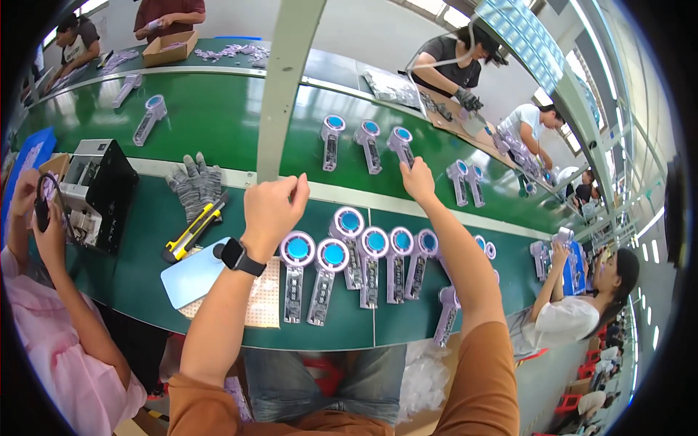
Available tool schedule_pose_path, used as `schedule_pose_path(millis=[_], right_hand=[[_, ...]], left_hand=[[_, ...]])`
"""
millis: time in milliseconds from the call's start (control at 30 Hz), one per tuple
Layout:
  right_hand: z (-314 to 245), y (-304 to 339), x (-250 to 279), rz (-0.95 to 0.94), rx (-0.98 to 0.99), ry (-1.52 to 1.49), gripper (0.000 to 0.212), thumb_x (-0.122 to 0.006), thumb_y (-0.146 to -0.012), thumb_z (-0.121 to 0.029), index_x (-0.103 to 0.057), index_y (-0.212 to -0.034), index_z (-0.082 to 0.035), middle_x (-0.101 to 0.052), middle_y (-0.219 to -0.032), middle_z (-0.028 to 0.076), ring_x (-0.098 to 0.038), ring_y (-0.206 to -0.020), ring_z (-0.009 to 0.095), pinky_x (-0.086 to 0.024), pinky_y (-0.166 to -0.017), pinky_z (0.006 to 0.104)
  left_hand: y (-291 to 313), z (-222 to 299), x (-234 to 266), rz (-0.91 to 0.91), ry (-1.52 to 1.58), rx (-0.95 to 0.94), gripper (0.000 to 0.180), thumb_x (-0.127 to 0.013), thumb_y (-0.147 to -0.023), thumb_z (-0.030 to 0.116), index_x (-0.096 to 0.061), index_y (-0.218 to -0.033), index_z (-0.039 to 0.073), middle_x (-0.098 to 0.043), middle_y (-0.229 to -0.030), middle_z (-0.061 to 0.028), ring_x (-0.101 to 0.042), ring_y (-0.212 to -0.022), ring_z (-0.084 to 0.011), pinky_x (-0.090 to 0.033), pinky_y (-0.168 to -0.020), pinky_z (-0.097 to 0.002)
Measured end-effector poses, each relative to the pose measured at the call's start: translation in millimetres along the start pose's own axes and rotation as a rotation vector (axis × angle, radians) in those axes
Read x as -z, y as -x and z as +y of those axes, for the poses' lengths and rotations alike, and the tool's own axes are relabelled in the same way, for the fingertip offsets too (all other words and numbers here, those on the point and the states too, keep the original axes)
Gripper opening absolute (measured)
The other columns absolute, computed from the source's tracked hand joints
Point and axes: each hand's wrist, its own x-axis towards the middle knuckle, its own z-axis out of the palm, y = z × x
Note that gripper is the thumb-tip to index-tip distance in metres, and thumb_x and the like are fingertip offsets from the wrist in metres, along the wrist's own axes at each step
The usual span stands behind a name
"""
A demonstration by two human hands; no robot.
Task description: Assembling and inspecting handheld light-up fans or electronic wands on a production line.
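Observation:
My right hand (418, 180) reaches over the green conveyor belt, its fingers closed on the handle end of a lilac handheld fan (400, 140) with a blue round centre. Above the near bench, my left hand (276, 206) is curled closed, with nothing visible in it; a dark watch (241, 257) is on that wrist. Below and between my forearms several similar fans (334, 256) lie close together, circuit boards showing in their handles. Another fan (446, 317) lies near the bench edge, partly behind my right arm. Two fans (369, 145) (332, 142) rest left of the held one.
A yellow utility knife (195, 231), grey gloves (195, 185), a light-blue phone-like slab (193, 276) and a perforated board (263, 294) lie left. A black-and-grey machine (94, 192) stands beyond. A pale post (287, 87) rises ahead. People work on both sides and across the belt.

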Motion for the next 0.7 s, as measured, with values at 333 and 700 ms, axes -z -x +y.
schedule_pose_path(millis=[333,700], right_hand=[[-86.4,-24.8,20.2,0.085,0.145,0.35,0.073,-0.057,-0.083,-0.064,-0.058,-0.111,0.004,-0.059,-0.114,0.022,-0.058,-0.106,0.037,-0.051,-0.088,0.0443],[-192.1,-5.7,-28.1,-0.122,0.351,0.207,0.072,-0.062,-0.076,-0.068,-0.071,-0.082,0.003,-0.067,-0.09,0.023,-0.067,-0.087,0.035,-0.053,-0.074,0.0417]], left_hand=[[-7.5,-6.1,10.1,0.054,0.027,0.054,0.036,-0.062,-0.088,0.019,-0.055,-0.055,0.007,-0.054,-0.049,-0.0095,-0.053,-0.042,-0.0303,-0.039,-0.041,-0.0384],[-3.5,-7.0,4.1,0.04,0.031,0.064,0.037,-0.061,-0.088,0.022,-0.057,-0.054,0.007,-0.055,-0.049,-0.0113,-0.054,-0.043,-0.0328,-0.042,-0.043,-0.0409]])
